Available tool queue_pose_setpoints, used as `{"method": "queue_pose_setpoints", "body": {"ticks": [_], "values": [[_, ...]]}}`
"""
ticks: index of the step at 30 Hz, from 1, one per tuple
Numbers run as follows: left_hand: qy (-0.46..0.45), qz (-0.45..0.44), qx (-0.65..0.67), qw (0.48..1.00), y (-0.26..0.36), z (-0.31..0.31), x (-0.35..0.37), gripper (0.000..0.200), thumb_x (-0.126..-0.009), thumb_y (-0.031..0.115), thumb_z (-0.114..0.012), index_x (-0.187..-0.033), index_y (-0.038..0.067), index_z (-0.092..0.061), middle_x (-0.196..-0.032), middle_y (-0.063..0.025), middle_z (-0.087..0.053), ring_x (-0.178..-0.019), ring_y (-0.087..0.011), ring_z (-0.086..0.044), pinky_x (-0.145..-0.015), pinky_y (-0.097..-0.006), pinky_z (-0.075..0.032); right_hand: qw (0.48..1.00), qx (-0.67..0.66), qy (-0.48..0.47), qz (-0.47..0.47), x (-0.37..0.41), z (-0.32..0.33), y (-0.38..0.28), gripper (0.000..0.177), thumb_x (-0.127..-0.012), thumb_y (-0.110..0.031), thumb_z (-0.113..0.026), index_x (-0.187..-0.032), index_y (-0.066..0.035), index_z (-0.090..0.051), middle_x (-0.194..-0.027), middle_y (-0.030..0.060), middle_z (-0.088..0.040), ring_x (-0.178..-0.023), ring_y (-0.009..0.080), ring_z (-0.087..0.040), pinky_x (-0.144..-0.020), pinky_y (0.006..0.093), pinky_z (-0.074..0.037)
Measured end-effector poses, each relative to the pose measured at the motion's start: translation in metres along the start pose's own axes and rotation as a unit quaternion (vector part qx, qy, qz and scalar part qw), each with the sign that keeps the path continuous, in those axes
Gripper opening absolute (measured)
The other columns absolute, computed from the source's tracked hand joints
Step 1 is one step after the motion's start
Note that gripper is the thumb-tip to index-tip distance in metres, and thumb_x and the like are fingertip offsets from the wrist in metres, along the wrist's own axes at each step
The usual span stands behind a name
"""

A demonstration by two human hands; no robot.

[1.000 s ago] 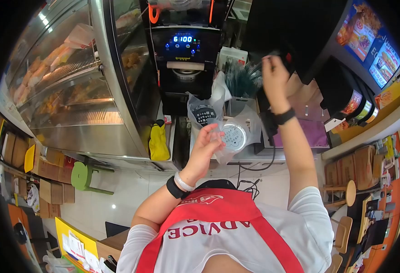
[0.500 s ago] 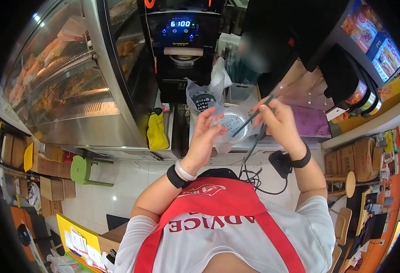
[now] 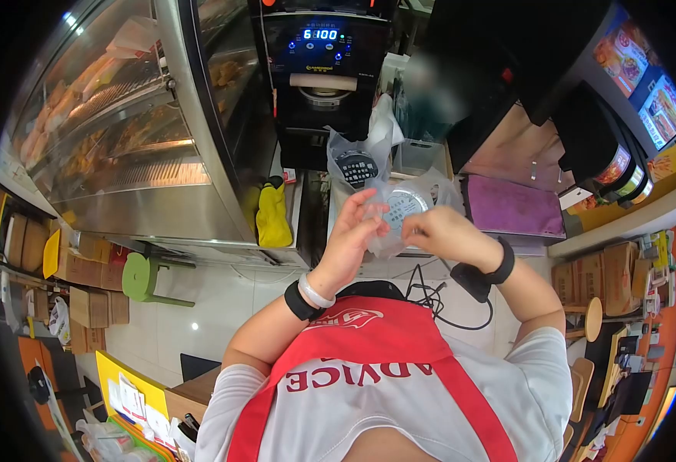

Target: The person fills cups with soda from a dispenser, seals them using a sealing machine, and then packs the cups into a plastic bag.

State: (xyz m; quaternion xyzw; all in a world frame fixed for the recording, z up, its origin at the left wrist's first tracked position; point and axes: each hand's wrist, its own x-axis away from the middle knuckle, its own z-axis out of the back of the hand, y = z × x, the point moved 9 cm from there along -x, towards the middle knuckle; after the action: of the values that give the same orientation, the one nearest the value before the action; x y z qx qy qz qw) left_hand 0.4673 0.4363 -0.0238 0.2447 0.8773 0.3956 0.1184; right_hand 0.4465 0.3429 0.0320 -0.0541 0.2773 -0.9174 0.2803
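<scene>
In the head view my left hand (image 3: 355,231) has its fingers curled on the edge of a clear plastic bag (image 3: 384,244). Inside that bag is a sealed cup (image 3: 407,209) with printed text on its round lid. My right hand (image 3: 449,234) is closed at the cup's right side, fingers pinched together; what they hold is too small to name. Just beyond, a second cup (image 3: 355,168) with a dark printed lid stands in another clear bag (image 3: 336,146).
A sealing machine (image 3: 322,58) with a blue display is ahead. The heated glass cabinet (image 3: 141,202) is at left, with a yellow cloth (image 3: 275,215) beside it. A purple cloth (image 3: 513,206) lies on the right, and black cables (image 3: 430,296) hang below.
My right hand has moved down and left, closer to the cup. The dark straws it held at an angle no longer show clearly. The whole view has shifted slightly.
</scene>
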Motion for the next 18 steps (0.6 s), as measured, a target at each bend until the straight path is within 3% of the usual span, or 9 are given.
{"method": "queue_pose_setpoints", "body": {"ticks": [3,5,7,9,11,12,14,17,18], "values": [[0.001,0.017,0.005,1.0,-0.003,0.005,0.004,0.038,-0.083,0.006,-0.046,-0.12,0.004,-0.037,-0.106,-0.0093,-0.049,-0.087,-0.0147,-0.05,-0.083,-0.0287,-0.039,0.997,0.059,-0.044,-0.003,0.002,-0.009,0.003,0.014,-0.072,-0.013,-0.059,-0.085,-0.006,-0.061,-0.06,0.0145,-0.055,-0.051,0.024,-0.054,-0.052,0.0303,-0.043],[0.009,0.022,0.011,1.0,-0.008,0.008,0.008,0.035,-0.084,0.007,-0.046,-0.118,0.004,-0.039,-0.104,-0.0086,-0.051,-0.086,-0.0144,-0.05,-0.082,-0.0288,-0.039,0.997,0.014,-0.034,-0.062,-0.009,0.038,-0.02,0.015,-0.072,-0.013,-0.06,-0.085,-0.005,-0.062,-0.06,0.0096,-0.057,-0.052,0.0194,-0.055,-0.053,0.028,-0.043],[0.017,0.031,0.016,0.999,-0.016,0.012,0.012,0.032,-0.085,0.008,-0.047,-0.116,0.003,-0.04,-0.101,-0.008,-0.052,-0.086,-0.0142,-0.051,-0.082,-0.0289,-0.04,0.976,-0.138,0.141,-0.088,-0.01,0.099,-0.026,0.019,-0.084,-0.02,-0.051,-0.083,-0.003,-0.06,-0.062,0.0048,-0.058,-0.054,0.0114,-0.053,-0.049,0.0238,-0.041],[0.003,0.08,-0.012,0.997,-0.03,0.011,0.015,0.029,-0.086,0.012,-0.047,-0.114,0.003,-0.043,-0.097,-0.007,-0.053,-0.086,-0.014,-0.052,-0.081,-0.0285,-0.041,0.911,-0.222,0.348,-0.027,0.005,0.16,-0.038,0.029,-0.092,-0.023,-0.039,-0.083,-0.002,-0.057,-0.062,0.0018,-0.055,-0.052,0.0029,-0.046,-0.045,0.0163,-0.035],[0.002,0.084,-0.008,0.996,-0.032,0.01,0.016,0.028,-0.086,0.013,-0.048,-0.112,0.003,-0.044,-0.096,-0.0068,-0.054,-0.086,-0.0143,-0.052,-0.081,-0.0285,-0.041,0.814,-0.269,0.494,0.147,0.008,0.181,-0.04,0.032,-0.094,-0.024,-0.032,-0.084,-0.003,-0.054,-0.063,0.0038,-0.055,-0.05,0.0036,-0.044,-0.043,0.0157,-0.033],[-0.001,0.091,-0.004,0.996,-0.033,0.009,0.016,0.027,-0.087,0.014,-0.048,-0.111,0.003,-0.045,-0.095,-0.0066,-0.054,-0.086,-0.0145,-0.053,-0.08,-0.0284,-0.041,0.811,-0.243,0.518,0.12,0.0,0.177,-0.038,0.03,-0.094,-0.024,-0.034,-0.086,-0.003,-0.054,-0.064,0.0045,-0.055,-0.052,0.0044,-0.046,-0.043,0.0161,-0.034],[0.006,0.085,-0.001,0.996,-0.03,0.011,0.016,0.027,-0.086,0.012,-0.048,-0.111,0.003,-0.044,-0.094,-0.0071,-0.054,-0.085,-0.0149,-0.053,-0.08,-0.0285,-0.042,0.876,-0.18,0.443,0.066,-0.039,0.152,-0.031,0.031,-0.094,-0.025,-0.034,-0.083,-0.003,-0.053,-0.064,0.0029,-0.054,-0.052,0.0045,-0.046,-0.044,0.0164,-0.035],[0.033,0.07,0.009,0.997,-0.024,0.017,0.015,0.03,-0.085,0.009,-0.048,-0.114,0.004,-0.041,-0.094,-0.0081,-0.054,-0.084,-0.0157,-0.054,-0.079,-0.0288,-0.042,0.928,-0.309,0.203,-0.041,-0.091,0.084,0.012,0.038,-0.092,-0.034,-0.035,-0.079,-0.003,-0.053,-0.06,0.0031,-0.054,-0.044,0.0059,-0.045,-0.043,0.0183,-0.036],[0.055,0.061,0.016,0.997,-0.021,0.022,0.014,0.033,-0.084,0.008,-0.049,-0.115,0.004,-0.039,-0.094,-0.0085,-0.054,-0.083,-0.0161,-0.054,-0.078,-0.0291,-0.043,0.934,-0.306,0.175,-0.051,-0.096,0.071,0.016,0.042,-0.092,-0.036,-0.034,-0.077,-0.003,-0.054,-0.059,0.003,-0.054,-0.043,0.007,-0.045,-0.043,0.0192,-0.037]]}}
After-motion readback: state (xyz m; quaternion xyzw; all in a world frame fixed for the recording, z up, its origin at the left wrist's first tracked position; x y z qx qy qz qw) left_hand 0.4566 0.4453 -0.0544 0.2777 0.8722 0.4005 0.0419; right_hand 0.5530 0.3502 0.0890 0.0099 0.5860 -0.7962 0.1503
